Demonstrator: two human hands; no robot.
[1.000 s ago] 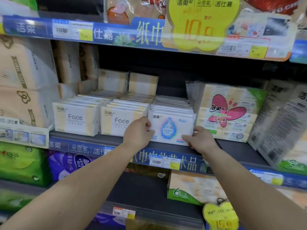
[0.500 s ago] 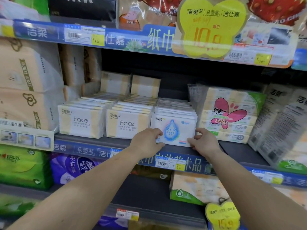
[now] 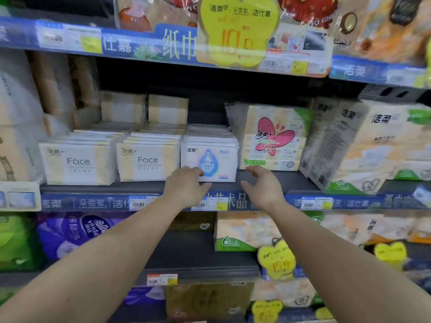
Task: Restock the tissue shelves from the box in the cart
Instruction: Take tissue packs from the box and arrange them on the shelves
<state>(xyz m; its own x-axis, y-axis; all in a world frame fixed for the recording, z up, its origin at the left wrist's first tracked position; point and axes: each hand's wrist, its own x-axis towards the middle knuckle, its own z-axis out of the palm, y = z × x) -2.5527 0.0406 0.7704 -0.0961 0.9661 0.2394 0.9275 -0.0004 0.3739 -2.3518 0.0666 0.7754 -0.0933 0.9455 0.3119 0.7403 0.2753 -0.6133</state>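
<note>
Head view, looking at a stocked tissue shelf [image 3: 268, 180]. The left hand [image 3: 186, 188] reaches to the lower left corner of the front white tissue pack [image 3: 210, 159], the one printed with a blue drop; its fingers are curled against that corner, though whether they pinch the pack or only touch it cannot be told. The right hand [image 3: 262, 187] hangs just to the right of the same pack, fingers loosely curled, apart from the pack and holding nothing. The pack stands upright at the front edge of the shelf, first in a row of like packs running back behind it.

Left of the drop-printed pack, and touching its row, stand two rows of cream "Face" packs [image 3: 147, 160]; two further cream packs [image 3: 144, 108] stand higher at the rear. Right of the drop-printed pack sits a bundle with a pink butterfly label [image 3: 272, 138], and beyond that a large wrapped multipack [image 3: 373, 145]. Above the drop-printed pack, on the upper shelf edge, hangs a yellow price tag [image 3: 238, 33]. Below it runs the blue shelf-edge strip [image 3: 93, 202] with barcode labels, and lower still lie a purple pack [image 3: 77, 231] and a green-cornered pack [image 3: 242, 231].
</note>
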